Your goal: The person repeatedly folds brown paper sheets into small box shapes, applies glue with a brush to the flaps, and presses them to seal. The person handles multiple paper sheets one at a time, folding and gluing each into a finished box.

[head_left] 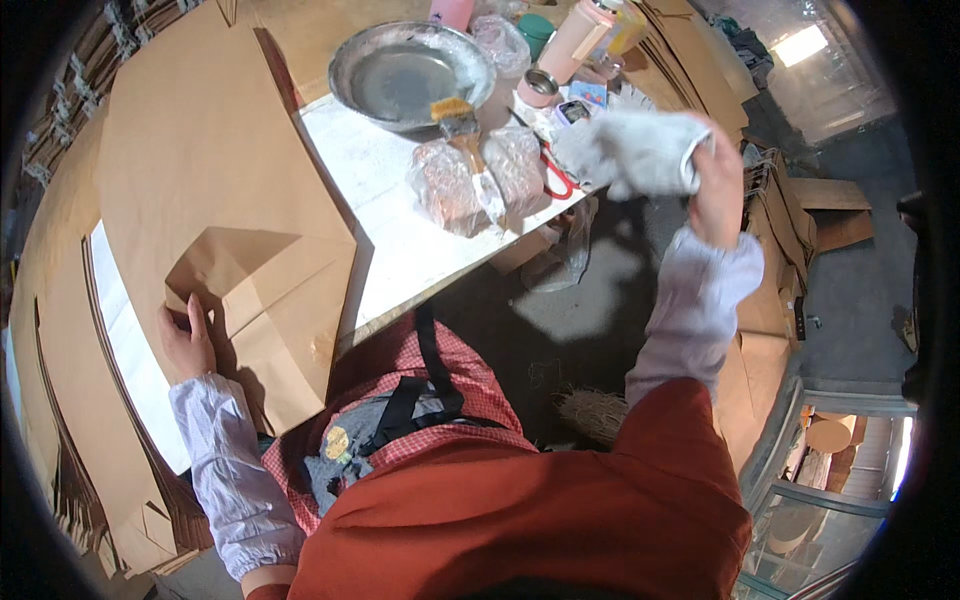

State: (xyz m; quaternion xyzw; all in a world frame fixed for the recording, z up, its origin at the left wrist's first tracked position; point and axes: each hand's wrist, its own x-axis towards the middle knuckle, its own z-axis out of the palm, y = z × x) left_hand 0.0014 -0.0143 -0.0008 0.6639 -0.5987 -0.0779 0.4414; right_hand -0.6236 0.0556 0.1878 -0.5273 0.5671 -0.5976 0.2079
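My right hand [722, 185], raised past the table's right end, is closed on the cuff of a white cloth glove [640, 150]. The glove is smeared by motion. My left hand [188, 338] lies at the folded end of a brown paper bag [230, 150], thumb and fingers apart. Beside it the bag's end is opened out into a pointed flap [270, 300]. Some of the left fingers are hidden by paper. A brush [465, 140] with a wooden handle rests across plastic-wrapped bundles [450, 190] on the table.
On the white-topped table [400, 270] stand a metal basin [405, 75], a pink bottle [580, 40] and a pink cup-like lid [538, 88]. Red-handled scissors [558, 175] lie near its edge. Stacked brown paper [110, 350] spreads out at left. Cardboard [765, 350] stands at right.
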